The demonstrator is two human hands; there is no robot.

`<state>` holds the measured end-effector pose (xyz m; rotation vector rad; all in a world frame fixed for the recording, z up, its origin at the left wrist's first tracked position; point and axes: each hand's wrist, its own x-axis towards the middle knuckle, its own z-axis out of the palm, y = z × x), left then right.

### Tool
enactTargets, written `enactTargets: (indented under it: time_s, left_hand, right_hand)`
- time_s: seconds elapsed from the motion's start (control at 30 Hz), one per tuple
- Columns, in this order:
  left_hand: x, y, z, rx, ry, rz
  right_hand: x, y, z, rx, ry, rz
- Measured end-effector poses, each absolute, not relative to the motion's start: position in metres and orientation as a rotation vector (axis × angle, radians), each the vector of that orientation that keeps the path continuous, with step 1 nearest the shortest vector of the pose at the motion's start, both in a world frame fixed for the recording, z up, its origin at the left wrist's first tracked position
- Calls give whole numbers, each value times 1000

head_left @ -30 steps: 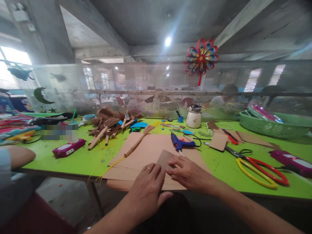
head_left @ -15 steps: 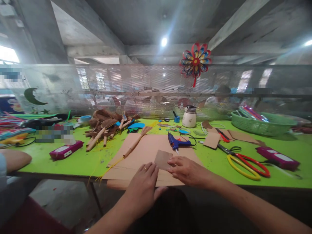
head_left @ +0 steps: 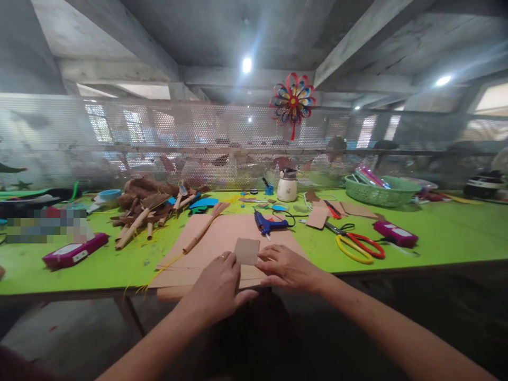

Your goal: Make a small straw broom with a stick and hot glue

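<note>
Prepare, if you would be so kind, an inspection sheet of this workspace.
Surface: green tabletop, front edge in view.
Job's things: small brown card lying on larger brown sheets; blue glue gun beyond it.
Clutter: heap of brown rolls, lidded cream bottle, large scissors, green basket, two purple boxes.
Grips: left grip, a bare hand, at the card's left side; right grip, likewise bare, at its right side.
Cables: black cable loops beside the glue gun; far end not traceable.
Surroundings: perforated screen with flower ornament at its top edge; people dimly visible behind; ceiling lamp lit.
</note>
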<state>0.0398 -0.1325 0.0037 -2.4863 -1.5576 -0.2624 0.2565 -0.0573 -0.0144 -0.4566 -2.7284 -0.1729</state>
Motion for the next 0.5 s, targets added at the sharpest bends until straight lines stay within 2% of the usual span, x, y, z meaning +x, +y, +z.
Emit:
enactTargets:
  time_s: [0.33, 0.5]
  left_hand:
    - [37, -130, -13, -2493, -1559, -347]
    - [32, -128, -2, -2513, -1543, -382]
  right_hand:
    - [251, -70, -18, -591, -2677, -197]
    - [252, -68, -21, -585, -2625, -113]
